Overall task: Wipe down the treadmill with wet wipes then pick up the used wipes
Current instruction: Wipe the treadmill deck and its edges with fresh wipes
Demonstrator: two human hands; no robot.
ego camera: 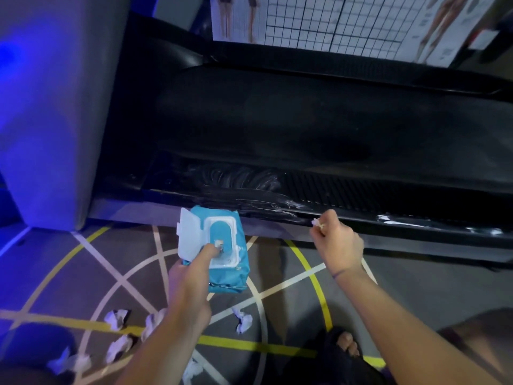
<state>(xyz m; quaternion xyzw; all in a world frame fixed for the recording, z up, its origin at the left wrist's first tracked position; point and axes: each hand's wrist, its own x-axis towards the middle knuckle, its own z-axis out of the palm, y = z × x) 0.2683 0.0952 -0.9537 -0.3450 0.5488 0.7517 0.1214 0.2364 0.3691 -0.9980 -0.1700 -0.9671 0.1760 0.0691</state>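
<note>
A black treadmill (pixel 305 120) runs across the upper view, its near side rail (pixel 249 201) streaked with wet smears. My left hand (pixel 194 276) holds a blue pack of wet wipes (pixel 222 245) with its white lid flipped open, thumb at the opening. To the right, my right hand (pixel 337 241) has curled fingers pinching a small white scrap of wipe (pixel 316 223) just below the rail. Several crumpled used wipes (pixel 116 319) lie on the floor near my left forearm, one more used wipe (pixel 243 322) to its right.
A grey upright column (pixel 55 112) of the machine stands at the left under blue light. The floor (pixel 291 279) has yellow and white lines. My foot in a dark sandal (pixel 345 347) is at the bottom right. A gridded poster (pixel 319 20) hangs behind the treadmill.
</note>
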